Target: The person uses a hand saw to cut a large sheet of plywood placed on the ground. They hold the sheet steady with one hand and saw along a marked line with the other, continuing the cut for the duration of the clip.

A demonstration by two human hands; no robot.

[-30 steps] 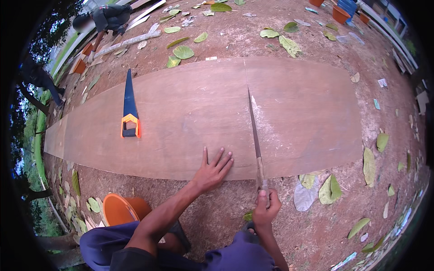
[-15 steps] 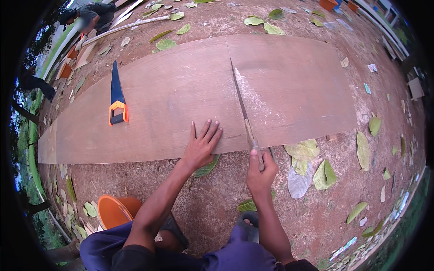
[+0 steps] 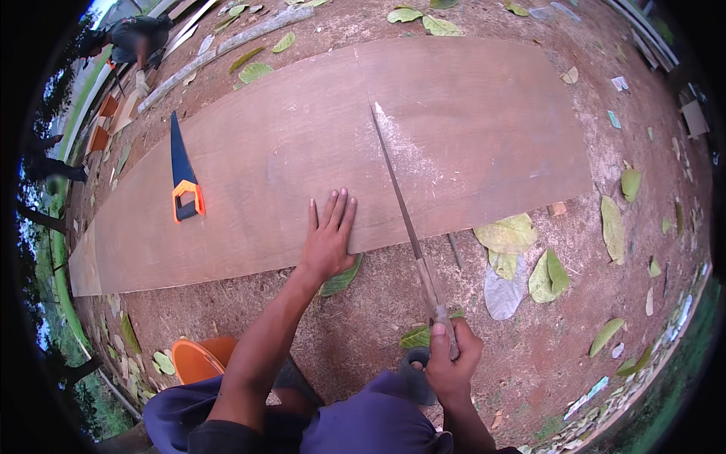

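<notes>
Far off to the left of the left hand, at the rim of the view, a person in dark clothes shows only in part, with an orange pot nearby. Closer to the left hand, yet well beyond it, another person bends low beside a long pole. A spare saw, with a dark blade and an orange and black handle, lies on the wide brown board to the left of the left hand. An orange bucket stands on the ground, nearer the body than that hand and partly behind its forearm. The left hand rests on the near edge of the board, palm down, fingers spread, holding nothing; a green leaf lies beside its wrist. To the right of it is the brown-handled saw, its blade slanting across the board, tip pointing away from the right hand, which is wrapped around the handle's end with the thumb on top. Beyond the right hand, pale sawdust is scattered just right of the blade. Farther right of that hand, big leaves lie along the board's edge, with a small wood block past them.
</notes>
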